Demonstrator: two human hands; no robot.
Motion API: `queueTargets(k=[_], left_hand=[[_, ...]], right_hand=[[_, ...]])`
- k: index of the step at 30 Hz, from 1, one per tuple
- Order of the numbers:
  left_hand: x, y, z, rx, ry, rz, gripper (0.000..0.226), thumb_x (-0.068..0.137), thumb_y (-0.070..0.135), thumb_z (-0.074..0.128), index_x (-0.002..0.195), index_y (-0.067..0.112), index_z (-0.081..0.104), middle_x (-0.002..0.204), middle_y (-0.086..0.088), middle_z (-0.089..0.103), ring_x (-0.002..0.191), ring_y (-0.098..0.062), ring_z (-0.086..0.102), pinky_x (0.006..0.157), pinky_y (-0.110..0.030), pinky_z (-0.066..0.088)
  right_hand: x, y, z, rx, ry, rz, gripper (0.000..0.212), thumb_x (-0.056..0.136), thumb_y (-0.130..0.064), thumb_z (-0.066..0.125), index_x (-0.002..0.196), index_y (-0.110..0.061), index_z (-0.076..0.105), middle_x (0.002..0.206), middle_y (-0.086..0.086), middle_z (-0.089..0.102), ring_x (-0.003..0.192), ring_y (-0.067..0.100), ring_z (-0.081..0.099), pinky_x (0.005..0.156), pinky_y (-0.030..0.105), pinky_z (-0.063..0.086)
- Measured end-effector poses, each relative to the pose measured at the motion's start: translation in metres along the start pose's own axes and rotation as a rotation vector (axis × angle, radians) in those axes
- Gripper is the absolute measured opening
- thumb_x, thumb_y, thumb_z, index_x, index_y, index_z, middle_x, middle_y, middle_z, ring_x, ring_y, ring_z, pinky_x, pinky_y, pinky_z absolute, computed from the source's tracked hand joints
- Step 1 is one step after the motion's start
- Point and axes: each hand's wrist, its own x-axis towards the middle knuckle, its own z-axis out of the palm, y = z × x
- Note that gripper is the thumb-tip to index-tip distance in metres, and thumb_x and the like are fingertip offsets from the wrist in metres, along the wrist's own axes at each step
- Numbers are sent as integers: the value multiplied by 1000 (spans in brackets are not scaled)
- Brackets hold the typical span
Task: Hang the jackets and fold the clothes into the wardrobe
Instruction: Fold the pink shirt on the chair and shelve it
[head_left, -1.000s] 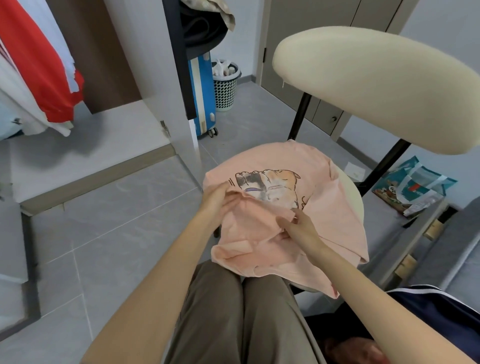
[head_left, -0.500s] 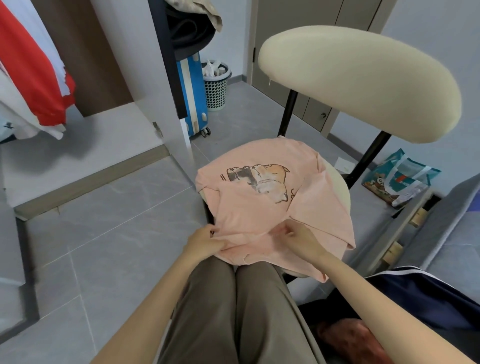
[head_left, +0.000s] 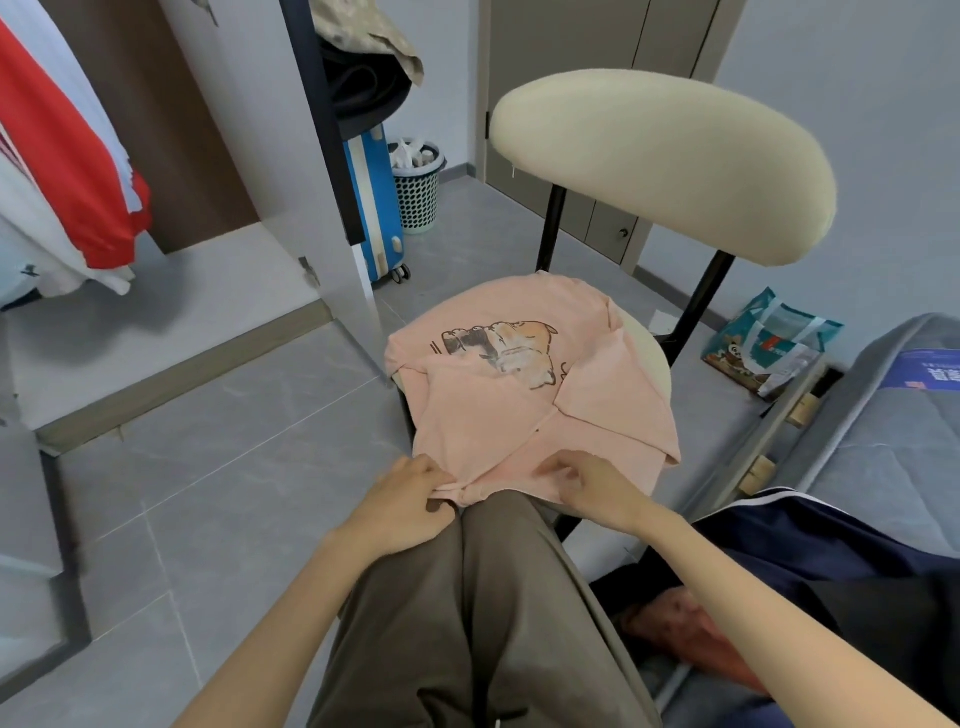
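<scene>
T-shirt (head_left: 519, 415), the pink one with the animal print, lay spread on the round seat of the chair (head_left: 658, 364), print facing up and both sides already folded in toward the middle. Its near hem hung over the front edge of the seat against my knees.

From the head camera, the change over the last second was in where my hands sat. A second before, both were up by the print, the left at the left fold and the right pressing the middle of the cloth. Half a second before, they had come down to the near edge. At this moment the left hand (head_left: 400, 506) was at the hem, its fingers (head_left: 431, 475) curled and clamped on a small bunch of cloth. The right hand (head_left: 592, 491) was just beside it on the same hem, fingers (head_left: 558, 467) bent onto the cloth. It looked like a pinch, though the thumb was hidden.

I judged that the side folds were finished and that I had taken the hem in order to fold the bottom up over the print. The shirt was not yet folded small enough to put away. The wardrobe (head_left: 156, 322) stood open to my left, well apart from the chair, with a red and white jacket (head_left: 67, 171) hanging inside. A dark blue garment (head_left: 831, 545) lay to my right, untouched.
</scene>
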Motion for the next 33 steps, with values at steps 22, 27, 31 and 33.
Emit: queueTargets(k=[22,27,31,33], left_hand=[[6,35,13,-41,333,-5,22,101,13,33,114,20,50,97,2,60,84,-21,53,67,-30,29],[4,42,3,-195,385,-44,18,102,15,32,107,16,50,94,-6,60,86,-26,54,75,-41,44],[2,41,-3,-199,440,-38,20,102,12,33,109,13,52,88,-11,62,86,-32,51,75,-41,41],[0,40,-6,-184,461,-35,20,102,13,32,111,14,51,82,-11,59,82,-33,49,72,-40,39]], right_hand=[[-38,92,3,-493,279,89,22,91,-9,49,112,-7,44,116,7,43,97,26,43,70,41,45],[-38,94,-1,-280,443,-33,12,95,-8,49,104,-3,54,109,8,51,94,29,48,73,40,44],[-44,83,-11,-3,567,-30,8,99,-9,41,100,-16,45,90,-3,56,77,20,52,60,29,37],[-47,76,-19,65,611,-27,11,103,-15,38,94,-22,38,79,-7,52,65,14,50,54,22,34]])
